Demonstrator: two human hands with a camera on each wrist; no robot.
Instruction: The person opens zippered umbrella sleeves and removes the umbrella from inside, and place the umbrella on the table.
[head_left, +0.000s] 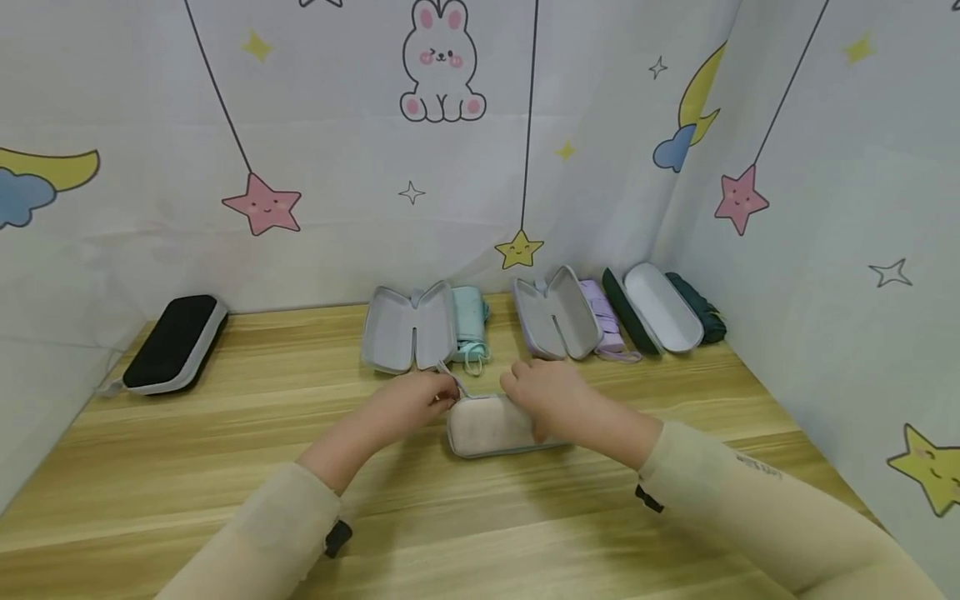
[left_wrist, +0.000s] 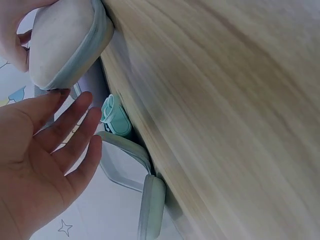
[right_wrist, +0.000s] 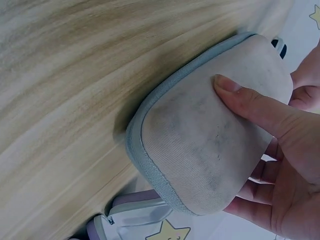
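Note:
A beige zip case (head_left: 491,427) with a grey-blue zip edge lies on the table, closed as far as I can see. My right hand (head_left: 551,396) grips its right part; the thumb (right_wrist: 232,90) presses the stained face (right_wrist: 200,135) while the other fingers go behind. At the left end, my left hand (head_left: 416,406) pinches with thumb and index at the zip edge, on what looks like the zipper pull, mostly hidden by the fingers. Its other fingers (left_wrist: 82,165) are spread and touch nothing. A thin strap loop (head_left: 453,379) rises beside that hand.
Along the back stand an open grey-lined case (head_left: 390,329) beside a folded mint umbrella (head_left: 470,321), an open lilac case (head_left: 573,312) beside a purple umbrella (head_left: 602,317), and an open dark green case (head_left: 663,308) beside a dark green umbrella (head_left: 697,308). A black-and-white case (head_left: 176,343) lies far left.

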